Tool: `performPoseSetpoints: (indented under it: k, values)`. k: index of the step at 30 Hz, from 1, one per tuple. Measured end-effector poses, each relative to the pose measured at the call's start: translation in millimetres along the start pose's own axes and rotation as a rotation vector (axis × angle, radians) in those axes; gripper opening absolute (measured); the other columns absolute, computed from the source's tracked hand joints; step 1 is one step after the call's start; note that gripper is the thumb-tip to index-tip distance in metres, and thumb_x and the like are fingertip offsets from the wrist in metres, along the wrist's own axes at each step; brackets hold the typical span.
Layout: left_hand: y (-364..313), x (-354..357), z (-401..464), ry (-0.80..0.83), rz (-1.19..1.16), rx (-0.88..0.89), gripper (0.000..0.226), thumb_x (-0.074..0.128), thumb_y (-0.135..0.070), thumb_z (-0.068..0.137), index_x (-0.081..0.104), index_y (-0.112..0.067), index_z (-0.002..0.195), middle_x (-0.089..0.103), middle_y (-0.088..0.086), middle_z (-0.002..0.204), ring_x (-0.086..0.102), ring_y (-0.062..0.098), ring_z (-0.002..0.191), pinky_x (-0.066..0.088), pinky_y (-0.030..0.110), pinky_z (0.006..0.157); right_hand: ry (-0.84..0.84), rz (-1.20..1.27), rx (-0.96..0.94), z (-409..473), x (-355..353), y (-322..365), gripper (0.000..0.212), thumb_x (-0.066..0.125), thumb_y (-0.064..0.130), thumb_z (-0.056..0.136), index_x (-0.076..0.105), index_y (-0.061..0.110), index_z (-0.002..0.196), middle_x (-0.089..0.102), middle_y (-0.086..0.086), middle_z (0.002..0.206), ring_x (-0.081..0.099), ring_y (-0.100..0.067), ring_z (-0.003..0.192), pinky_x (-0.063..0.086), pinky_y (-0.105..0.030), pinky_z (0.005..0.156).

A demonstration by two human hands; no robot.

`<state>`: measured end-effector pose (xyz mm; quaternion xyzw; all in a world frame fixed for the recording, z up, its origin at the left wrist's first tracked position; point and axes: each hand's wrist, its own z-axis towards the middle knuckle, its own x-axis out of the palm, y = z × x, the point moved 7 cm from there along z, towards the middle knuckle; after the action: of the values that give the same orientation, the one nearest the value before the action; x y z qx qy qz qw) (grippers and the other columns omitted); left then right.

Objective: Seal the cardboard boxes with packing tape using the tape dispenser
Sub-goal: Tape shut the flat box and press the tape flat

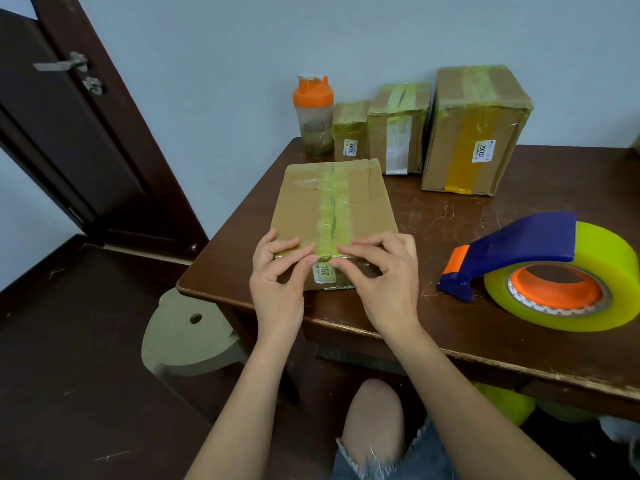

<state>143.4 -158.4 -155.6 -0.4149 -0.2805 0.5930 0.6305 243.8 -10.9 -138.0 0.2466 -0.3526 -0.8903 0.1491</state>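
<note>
Nearest to us, our left hand (277,271) and right hand (375,271) meet at the near edge of the flat cardboard box (334,209), which we take as our landmark. Each grip is curled, fingertips pressing the end of the yellowish tape strip (331,209) down over that edge, just above the white label (324,273). We judge we are smoothing the tape tail onto the near side so it bonds and does not lift; two hands close together let us press from both sides of the seam at once.

The box lies flat on the counter (433,306), close to its near-left corner, within easy reach and with its seam running away from us, so a strip can be drawn in one straight pull.

To the right of the box, well apart from it, the blue tape dispenser (512,251) rests on its side with its big yellow-green roll (606,278); neither hand touches it, set down, we think, to free both hands for pressing.

Beyond the box, against the wall, stand three taped boxes: a small one (350,133), a middle one (398,128), and a tall one (476,129). They look already sealed and moved out of the way. Left of them stands an orange-lidded shaker bottle (313,116).
</note>
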Motion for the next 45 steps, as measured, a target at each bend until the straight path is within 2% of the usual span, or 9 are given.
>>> performPoseSetpoints:
  k: [6,11,15,18,21,28,32,37,45]
  values:
    - [1,0,1,0.016,0.02,0.073,0.024,0.075,-0.019,0.078,0.072,-0.026,0.101,0.064,-0.01,0.106,0.047,0.013,0.127,0.035,0.019,0.107,-0.033,-0.105,-0.049,0,4,0,0.03,0.07,0.053,0.076,0.077,0.031,0.095,0.059,0.011,0.089,0.043,-0.013,0.096,0.049,-0.043,0.072]
    - [0,-1,5,0.028,0.087,0.145,0.018,0.076,-0.019,0.079,0.072,-0.029,0.093,0.063,-0.007,0.1,0.047,0.019,0.123,0.034,0.018,0.104,-0.056,-0.129,-0.089,-1,7,4,0.015,0.072,0.039,0.082,0.077,0.027,0.089,0.047,0.019,0.081,0.039,-0.014,0.09,0.046,-0.043,0.068]
    - [-2,1,6,0.003,0.085,0.143,0.012,0.071,-0.023,0.081,0.07,-0.034,0.088,0.062,-0.014,0.098,0.047,0.012,0.121,0.035,0.018,0.103,-0.105,-0.123,-0.097,-2,9,6,0.013,0.069,0.035,0.085,0.076,0.024,0.085,0.042,0.021,0.079,0.035,-0.012,0.089,0.046,-0.043,0.068]
    - [-3,-2,7,0.044,0.077,0.157,0.014,0.069,-0.026,0.083,0.069,-0.036,0.093,0.063,-0.015,0.1,0.047,0.011,0.122,0.035,0.02,0.105,-0.032,-0.087,-0.114,-1,6,2,0.015,0.068,0.034,0.086,0.077,0.025,0.094,0.049,0.018,0.079,0.038,-0.011,0.088,0.043,-0.031,0.075]
    - [1,-8,8,0.049,0.026,0.074,0.03,0.078,-0.015,0.079,0.069,-0.036,0.098,0.066,-0.017,0.105,0.051,0.009,0.124,0.043,0.032,0.105,0.055,0.006,-0.071,0,-7,-7,0.021,0.074,0.021,0.083,0.075,0.023,0.104,0.065,0.012,0.09,0.048,-0.008,0.093,0.039,-0.013,0.084]
    - [7,-11,12,0.029,-0.024,0.032,0.031,0.076,-0.004,0.079,0.071,-0.033,0.091,0.067,-0.012,0.109,0.052,0.006,0.125,0.045,0.036,0.104,0.042,0.122,0.082,4,-13,-15,0.025,0.077,0.007,0.079,0.075,0.023,0.098,0.067,0.0,0.095,0.058,0.006,0.098,0.043,-0.007,0.082]
    - [10,-12,14,0.103,-0.104,0.01,0.029,0.07,0.0,0.084,0.073,-0.027,0.096,0.067,-0.01,0.112,0.051,0.01,0.129,0.043,0.033,0.107,0.111,0.128,0.105,9,-18,-17,0.024,0.077,0.013,0.08,0.075,0.021,0.102,0.069,0.003,0.099,0.06,0.005,0.094,0.044,-0.007,0.08]
    - [15,-17,11,0.153,-0.219,-0.057,0.033,0.058,0.009,0.089,0.068,-0.013,0.111,0.067,-0.004,0.122,0.047,0.009,0.134,0.041,0.024,0.107,0.164,0.174,0.082,10,-25,-21,0.031,0.073,0.004,0.083,0.07,0.017,0.112,0.071,0.014,0.105,0.063,0.003,0.106,0.047,-0.021,0.098]
    - [22,-18,15,0.191,-0.222,-0.089,0.036,0.051,0.011,0.093,0.068,-0.013,0.114,0.063,-0.012,0.129,0.045,0.008,0.136,0.039,0.036,0.112,0.221,0.245,0.045,13,-23,-26,0.037,0.06,-0.011,0.088,0.068,0.013,0.114,0.071,0.007,0.11,0.063,-0.003,0.112,0.049,-0.021,0.097]
